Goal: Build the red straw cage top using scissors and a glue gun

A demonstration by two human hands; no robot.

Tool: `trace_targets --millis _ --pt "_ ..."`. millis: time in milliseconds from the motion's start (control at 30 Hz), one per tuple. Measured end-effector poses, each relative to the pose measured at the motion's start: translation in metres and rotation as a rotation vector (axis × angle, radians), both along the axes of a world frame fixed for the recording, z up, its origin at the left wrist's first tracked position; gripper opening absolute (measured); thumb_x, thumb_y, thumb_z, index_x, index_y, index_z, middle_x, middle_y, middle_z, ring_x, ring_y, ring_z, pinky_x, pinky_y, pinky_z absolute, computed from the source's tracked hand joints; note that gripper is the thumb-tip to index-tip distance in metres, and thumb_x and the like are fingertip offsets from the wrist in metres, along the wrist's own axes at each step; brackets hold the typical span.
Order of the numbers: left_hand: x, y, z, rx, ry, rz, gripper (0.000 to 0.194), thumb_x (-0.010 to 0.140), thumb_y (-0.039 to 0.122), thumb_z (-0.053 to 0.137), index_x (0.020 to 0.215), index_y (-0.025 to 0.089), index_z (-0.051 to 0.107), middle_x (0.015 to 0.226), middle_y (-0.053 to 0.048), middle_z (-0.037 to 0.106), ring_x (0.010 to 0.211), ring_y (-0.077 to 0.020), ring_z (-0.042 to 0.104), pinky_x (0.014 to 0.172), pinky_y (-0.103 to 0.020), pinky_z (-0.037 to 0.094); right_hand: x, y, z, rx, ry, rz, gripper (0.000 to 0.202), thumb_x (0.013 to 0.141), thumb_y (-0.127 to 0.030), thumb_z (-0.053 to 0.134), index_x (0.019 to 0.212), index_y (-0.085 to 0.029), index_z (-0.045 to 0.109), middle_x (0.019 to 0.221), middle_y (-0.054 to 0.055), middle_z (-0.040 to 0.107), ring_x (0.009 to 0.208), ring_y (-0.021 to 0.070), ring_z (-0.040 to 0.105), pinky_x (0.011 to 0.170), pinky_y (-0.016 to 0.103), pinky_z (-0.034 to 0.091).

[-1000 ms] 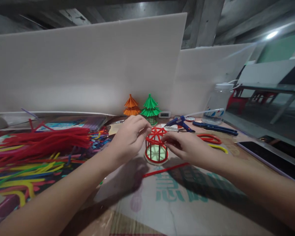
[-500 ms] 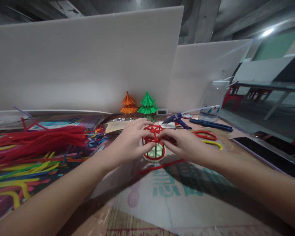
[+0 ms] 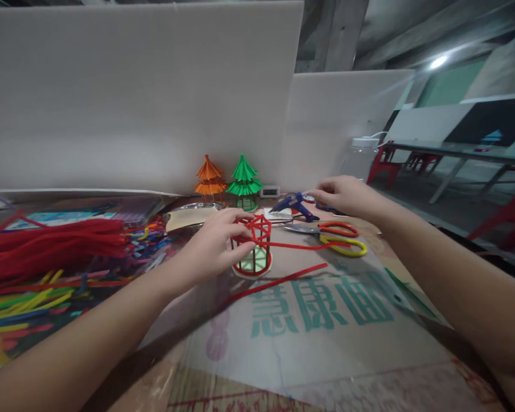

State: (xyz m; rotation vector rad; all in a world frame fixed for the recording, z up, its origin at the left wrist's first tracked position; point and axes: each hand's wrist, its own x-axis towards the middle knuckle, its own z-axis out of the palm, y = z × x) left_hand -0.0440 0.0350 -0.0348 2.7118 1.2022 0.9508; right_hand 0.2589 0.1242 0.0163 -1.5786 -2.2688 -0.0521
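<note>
My left hand [image 3: 217,243] is closed on the upper side of a small round frame [image 3: 261,229] of red pipe cleaners with dark uprights, standing on a pale green base [image 3: 252,260]. One red pipe cleaner [image 3: 300,246] sticks out from it to the right, its end over the yellow scissor handle. My right hand [image 3: 345,196] hovers apart from the frame, fingers loosely curved and seemingly holding nothing, just right of the blue glue gun [image 3: 294,205]. The dark pliers are mostly hidden under that hand. Another red pipe cleaner [image 3: 283,280] lies flat in front.
Scissors [image 3: 343,237] with red and yellow handles lie right of the frame. Orange [image 3: 210,174] and green [image 3: 244,177] tiered pagodas stand behind, beside a small digital display [image 3: 269,191]. Bundles of coloured pipe cleaners [image 3: 60,246] cover the left. A clear bottle [image 3: 360,160] stands back right.
My right hand has left the frame and moved right and back, past the glue gun. My left hand stays on the frame. The red pipe cleaner now sticks out freely. The view has turned slightly right.
</note>
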Motion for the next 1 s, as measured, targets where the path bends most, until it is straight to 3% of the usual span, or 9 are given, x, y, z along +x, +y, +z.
trace_targets --millis 67,133,233,300,467,600,667,833,1000 --pt "-0.001 0.001 -0.001 -0.009 -0.008 -0.003 0.016 0.091 0.031 0.061 0.085 0.022 0.073 0.130 -0.009 0.062 0.124 -0.0272 0.054 0.107 -0.049 0.042 0.020 0.025 -0.017 -0.099 0.036 -0.062 0.030 0.091 -0.044 0.059 0.089 -0.018 0.075 0.076 0.008 0.074 0.067 0.0206 0.063 0.058 0.029 0.037" --pt "-0.001 0.002 -0.002 -0.009 -0.010 -0.011 0.017 0.092 0.031 0.061 0.085 0.022 0.073 0.131 -0.008 0.062 0.125 -0.0271 0.053 0.108 -0.049 0.041 0.031 0.043 -0.040 -0.104 0.076 -0.091 0.031 0.089 -0.042 0.063 0.102 -0.016 0.074 0.097 0.013 0.076 0.081 0.0248 0.068 0.065 0.029 0.043" --pt "-0.001 0.003 -0.002 -0.010 -0.007 -0.015 0.016 0.092 0.032 0.061 0.087 0.023 0.073 0.131 -0.008 0.061 0.125 -0.0274 0.054 0.107 -0.049 0.042 0.031 0.060 -0.069 -0.102 0.127 -0.097 0.042 0.091 -0.042 0.061 0.121 -0.012 0.068 0.113 0.017 0.074 0.093 0.0270 0.069 0.073 0.030 0.048" --pt "-0.001 0.002 -0.002 -0.017 -0.007 -0.011 0.016 0.091 0.032 0.061 0.087 0.023 0.074 0.131 -0.008 0.062 0.124 -0.0276 0.054 0.106 -0.049 0.043 0.024 0.067 -0.079 -0.105 0.149 -0.079 0.046 0.092 -0.041 0.060 0.127 -0.012 0.065 0.114 0.016 0.074 0.095 0.0263 0.070 0.076 0.029 0.049" --pt "0.001 0.000 -0.003 -0.019 -0.022 -0.017 0.015 0.092 0.030 0.061 0.085 0.022 0.072 0.133 -0.007 0.061 0.126 -0.0263 0.054 0.108 -0.047 0.042 0.005 0.087 -0.084 -0.121 0.174 -0.060 0.042 0.091 -0.037 0.062 0.123 -0.010 0.067 0.115 0.016 0.074 0.098 0.0239 0.070 0.077 0.026 0.050" --pt "0.002 0.000 -0.004 -0.033 -0.030 -0.017 0.014 0.092 0.029 0.061 0.085 0.022 0.071 0.133 -0.007 0.061 0.126 -0.0260 0.054 0.108 -0.046 0.042 -0.001 0.092 -0.091 -0.147 0.167 -0.069 0.044 0.085 -0.041 0.069 0.113 -0.008 0.071 0.092 0.016 0.077 0.081 0.0254 0.070 0.069 0.029 0.048" --pt "0.001 0.001 -0.003 -0.038 -0.040 -0.010 0.015 0.092 0.029 0.061 0.085 0.022 0.072 0.132 -0.007 0.061 0.126 -0.0261 0.054 0.108 -0.046 0.043 -0.002 0.089 -0.092 -0.130 0.180 -0.087 0.044 0.085 -0.039 0.067 0.117 -0.008 0.069 0.087 0.015 0.076 0.078 0.0252 0.069 0.067 0.029 0.047" --pt "-0.006 0.004 0.002 -0.084 -0.039 -0.029 0.017 0.091 0.033 0.061 0.086 0.022 0.073 0.131 -0.008 0.062 0.122 -0.0264 0.058 0.104 -0.046 0.046 0.003 0.072 -0.080 -0.061 0.261 -0.125 0.039 0.088 -0.034 0.062 0.117 -0.010 0.066 0.099 0.016 0.075 0.090 0.0266 0.069 0.075 0.030 0.049" --pt "-0.009 0.006 0.004 -0.109 -0.036 -0.034 0.018 0.090 0.034 0.061 0.085 0.022 0.074 0.130 -0.009 0.063 0.120 -0.0260 0.058 0.102 -0.045 0.046 0.005 0.048 -0.082 -0.092 0.325 -0.057 0.028 0.088 -0.032 0.061 0.108 -0.016 0.071 0.085 0.010 0.076 0.084 0.0270 0.071 0.072 0.033 0.055"
